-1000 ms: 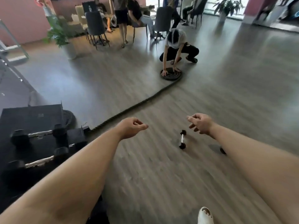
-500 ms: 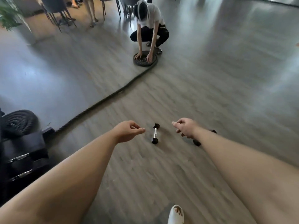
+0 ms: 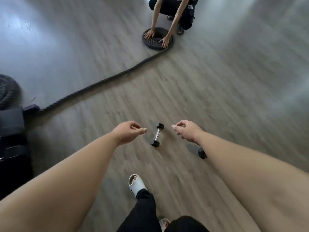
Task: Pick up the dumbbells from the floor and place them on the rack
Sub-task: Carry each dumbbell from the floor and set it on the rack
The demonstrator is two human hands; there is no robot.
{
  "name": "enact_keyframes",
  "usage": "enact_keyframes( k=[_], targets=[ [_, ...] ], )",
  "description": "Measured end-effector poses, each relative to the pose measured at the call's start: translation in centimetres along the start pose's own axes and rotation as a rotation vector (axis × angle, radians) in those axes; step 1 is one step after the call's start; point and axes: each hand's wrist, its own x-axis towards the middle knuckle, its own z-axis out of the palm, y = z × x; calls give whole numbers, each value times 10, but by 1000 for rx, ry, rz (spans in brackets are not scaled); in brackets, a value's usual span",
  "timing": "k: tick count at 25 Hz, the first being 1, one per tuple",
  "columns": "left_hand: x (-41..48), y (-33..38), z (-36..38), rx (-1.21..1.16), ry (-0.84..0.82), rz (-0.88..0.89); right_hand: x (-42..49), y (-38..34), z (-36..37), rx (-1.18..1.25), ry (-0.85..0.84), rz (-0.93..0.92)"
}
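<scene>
View's dipped down and closer: the small dumbbell [image 3: 157, 134] now sits center frame on the floor, between the left hand [image 3: 128, 133] and right hand [image 3: 187, 130], both loosely curled, holding nothing. A second dumbbell [image 3: 202, 153] peeks from under the right forearm. Pickup's next, I'd guess.

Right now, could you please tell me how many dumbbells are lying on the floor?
2. One dumbbell lies in full view between the two hands; a second dumbbell is mostly hidden under the right forearm, only one black end showing. Others may lie out of view.
</scene>
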Motion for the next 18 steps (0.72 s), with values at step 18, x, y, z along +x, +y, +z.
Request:
enact_keyframes(
  k=[18],
  targets=[
    [345,-135,190,-897,400,-813,481,49,82,-636,-440,-67]
  ],
)
